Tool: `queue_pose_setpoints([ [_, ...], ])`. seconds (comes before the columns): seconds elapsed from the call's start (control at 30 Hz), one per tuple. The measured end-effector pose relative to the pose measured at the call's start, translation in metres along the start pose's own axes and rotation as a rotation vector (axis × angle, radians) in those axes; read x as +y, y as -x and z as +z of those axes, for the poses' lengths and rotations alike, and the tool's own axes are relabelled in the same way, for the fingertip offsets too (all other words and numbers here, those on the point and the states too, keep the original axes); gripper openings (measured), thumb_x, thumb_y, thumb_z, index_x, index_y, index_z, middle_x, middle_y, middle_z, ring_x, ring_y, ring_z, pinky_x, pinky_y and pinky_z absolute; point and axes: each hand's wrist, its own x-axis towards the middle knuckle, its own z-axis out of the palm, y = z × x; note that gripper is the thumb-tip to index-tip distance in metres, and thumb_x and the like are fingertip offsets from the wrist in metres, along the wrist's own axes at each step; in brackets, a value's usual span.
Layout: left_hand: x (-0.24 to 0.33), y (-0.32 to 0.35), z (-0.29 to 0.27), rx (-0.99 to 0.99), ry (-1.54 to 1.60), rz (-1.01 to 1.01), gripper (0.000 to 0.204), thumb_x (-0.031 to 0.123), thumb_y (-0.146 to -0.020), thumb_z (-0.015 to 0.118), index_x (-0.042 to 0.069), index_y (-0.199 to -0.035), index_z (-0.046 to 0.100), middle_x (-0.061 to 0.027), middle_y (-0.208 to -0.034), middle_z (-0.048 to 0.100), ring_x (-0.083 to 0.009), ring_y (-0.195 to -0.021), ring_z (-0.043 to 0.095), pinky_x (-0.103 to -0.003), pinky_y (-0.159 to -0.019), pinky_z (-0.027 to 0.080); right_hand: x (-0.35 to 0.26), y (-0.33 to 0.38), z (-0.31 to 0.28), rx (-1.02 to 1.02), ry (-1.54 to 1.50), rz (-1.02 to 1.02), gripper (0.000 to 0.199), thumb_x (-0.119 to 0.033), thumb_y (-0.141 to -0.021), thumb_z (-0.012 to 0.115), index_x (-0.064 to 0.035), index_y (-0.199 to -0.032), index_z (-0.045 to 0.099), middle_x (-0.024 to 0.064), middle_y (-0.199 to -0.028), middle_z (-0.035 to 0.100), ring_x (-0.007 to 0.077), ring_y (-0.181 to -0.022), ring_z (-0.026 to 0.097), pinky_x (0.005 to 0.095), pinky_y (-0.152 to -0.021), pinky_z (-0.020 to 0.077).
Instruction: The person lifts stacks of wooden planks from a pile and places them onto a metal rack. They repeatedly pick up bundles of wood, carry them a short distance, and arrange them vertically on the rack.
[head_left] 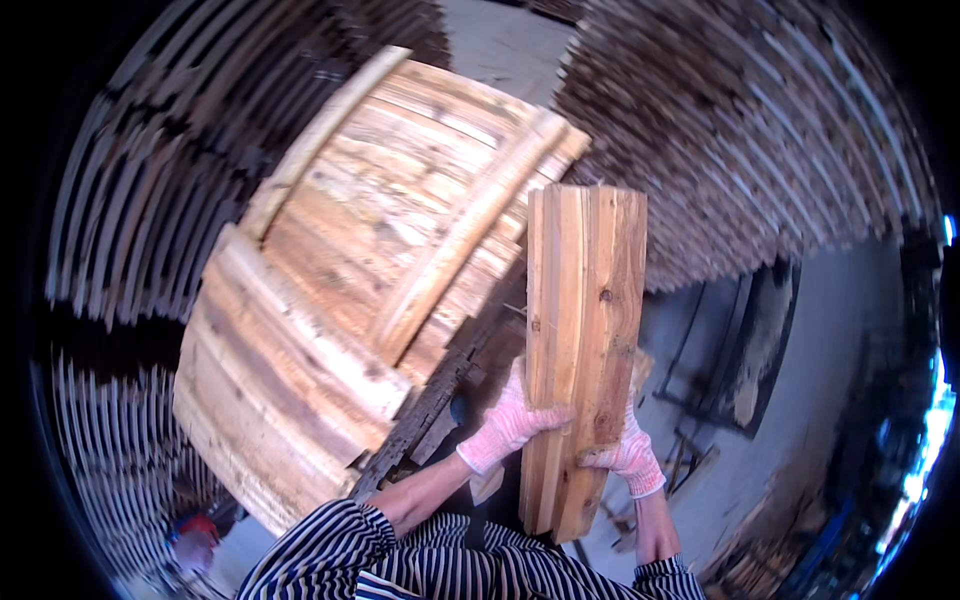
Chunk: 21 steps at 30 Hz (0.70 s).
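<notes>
Both my hands wear pink-and-white knit gloves and grip a bundle of wooden boards (pixel 588 300) in front of me. The boards stand side by side, pale brown with a few dark knots, their far ends roughly level. My left hand (pixel 515 418) is closed on the bundle's left side, thumb across the front face. On the right side, lower down, my right hand (pixel 622 450) clasps it the same way. The fingers behind the bundle are hidden. To the left lies a large stack of wooden boards (pixel 360 220), with a few boards set across its top.
Tall racks of stacked timber rise at the far left (pixel 190 120) and far right (pixel 740 130). A dark flat cart or frame (pixel 745 350) sits on the grey floor (pixel 850 330) at right. Scrap wood (pixel 775 565) lies at the lower right. A red object (pixel 197 525) shows at lower left.
</notes>
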Motion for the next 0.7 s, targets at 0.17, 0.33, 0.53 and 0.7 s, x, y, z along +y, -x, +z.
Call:
queue_pose_setpoints([
  [0.17, 0.121, 0.005, -0.027, -0.025, 0.349, 0.216, 0.107, 0.029, -0.075, 0.090, 0.007, -0.158, 0.028, -0.0144, -0.143, 0.055, -0.0275, -0.130, 0.055, -0.045, -0.110, 0.048, -0.112, -0.059, 0.069, -0.246, -0.012, -0.244, 0.151, -0.023, -0.052, 0.103, -0.0075, -0.165, 0.003, 0.0100, -0.165, 0.029, 0.0251, -0.149, 0.032, 0.0417, -0.123, 0.0290],
  [0.33, 0.162, 0.009, -0.089, 0.164, 0.568, 0.279, 0.079, 0.037, -0.084, 0.079, -0.002, -0.145, 0.046, -0.0199, -0.128, 0.065, -0.0312, -0.111, 0.069, -0.049, -0.100, 0.059, -0.185, -0.139, 0.124, -0.565, -0.168, -0.105, 0.123, -0.029, -0.066, 0.093, -0.0050, -0.163, 0.021, 0.0116, -0.157, 0.043, 0.0259, -0.145, 0.039, 0.0392, -0.120, 0.0328],
  [0.53, 0.198, 0.001, -0.130, 0.501, 0.606, 0.510, 0.060, 0.044, -0.092, 0.071, 0.004, -0.133, 0.055, -0.0137, -0.118, 0.068, -0.0292, -0.109, 0.068, -0.044, -0.099, 0.057, -0.242, -0.285, 0.132, -0.608, -0.290, 0.345, 0.092, -0.025, -0.081, 0.087, -0.0010, -0.155, 0.038, 0.0169, -0.136, 0.062, 0.0273, -0.110, 0.070, 0.0432, -0.087, 0.0628],
  [0.7, 0.209, 0.011, -0.153, 0.733, 0.505, 0.511, 0.095, 0.062, -0.081, 0.073, -0.003, -0.144, 0.043, -0.0213, -0.123, 0.062, -0.0331, -0.115, 0.063, -0.046, -0.101, 0.055, -0.297, -0.426, 0.106, -0.319, 0.751, -0.142, 0.087, -0.038, -0.083, 0.082, 0.0066, -0.149, 0.044, 0.0250, -0.137, 0.062, 0.0307, -0.122, 0.064, 0.0391, -0.105, 0.0497],
])
